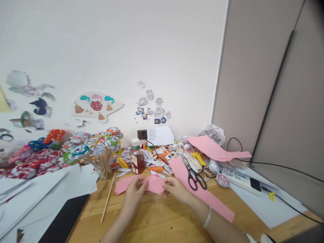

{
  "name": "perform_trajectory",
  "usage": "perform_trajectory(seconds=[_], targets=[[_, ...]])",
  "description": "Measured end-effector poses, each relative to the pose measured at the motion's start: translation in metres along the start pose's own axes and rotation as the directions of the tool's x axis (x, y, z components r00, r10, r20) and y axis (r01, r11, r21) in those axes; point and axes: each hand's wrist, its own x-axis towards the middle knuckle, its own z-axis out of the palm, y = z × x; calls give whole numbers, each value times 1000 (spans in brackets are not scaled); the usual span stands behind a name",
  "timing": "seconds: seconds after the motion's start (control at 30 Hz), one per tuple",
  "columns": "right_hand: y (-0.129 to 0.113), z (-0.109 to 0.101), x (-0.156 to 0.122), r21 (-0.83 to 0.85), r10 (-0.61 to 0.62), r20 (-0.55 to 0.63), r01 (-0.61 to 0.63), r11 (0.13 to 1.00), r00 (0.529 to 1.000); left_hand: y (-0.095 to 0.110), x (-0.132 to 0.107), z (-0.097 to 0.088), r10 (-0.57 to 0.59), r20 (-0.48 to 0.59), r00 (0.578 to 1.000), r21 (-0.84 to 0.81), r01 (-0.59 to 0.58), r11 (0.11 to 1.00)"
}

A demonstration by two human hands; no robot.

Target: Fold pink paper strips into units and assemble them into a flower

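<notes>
Both my hands hold a small pink paper piece (pixel 155 184) just above the wooden desk (pixel 157 219). My left hand (pixel 135 191) pinches its left part, fingers closed on the paper. My right hand (pixel 177 189) grips its right edge; a silver bracelet (pixel 207 217) sits on that wrist. A long pink paper strip (pixel 202 194) lies under and beside my right hand. Black-handled scissors (pixel 194 175) rest on that strip, just beyond my right hand.
A glue bottle (pixel 138 157) stands behind the paper. A bundle of paper roses on sticks (pixel 101 148) is at the left, and white sheets (pixel 37 195) cover the left desk. A wooden skewer (pixel 108 197) lies loose. More pink paper (pixel 215 148), a power strip (pixel 240 179) and cables are at right.
</notes>
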Motion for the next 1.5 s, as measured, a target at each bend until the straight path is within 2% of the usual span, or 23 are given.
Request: perform_trajectory(seconds=[0.13,0.23,0.4,0.6,0.73,0.93,1.13,1.4,1.5], targets=[[-5,-4,-1,-29,-19,-31,18,999,999,-5,0,2,-90,114,989,30,87,996],[-10,-6,-3,-38,-15,-1,15,999,1000,-8,1,2,-110,150,983,45,104,994],[-14,-8,-4,50,-38,32,36,998,999,-4,2,0,-145,213,966,57,136,989],[-16,-5,-2,184,-49,-78,63,981,996,1,-1,1,-120,169,978,-34,127,991],[-16,-3,-3,196,-72,-107,93,976,992,2,-3,1,-109,163,981,-96,126,987],[-11,-7,-4,74,-108,-101,116,990,989,5,-7,2,-163,256,953,-112,197,974],[-14,-6,-8,-102,-159,-85,150,983,984,-1,-4,1,-230,260,938,-28,245,969],[-12,-9,-5,-246,-198,-101,169,955,975,-1,-2,1,-202,296,934,117,175,978],[-5,-10,-4,-236,-118,-92,94,967,989,-2,-4,3,-160,295,942,153,119,981]])
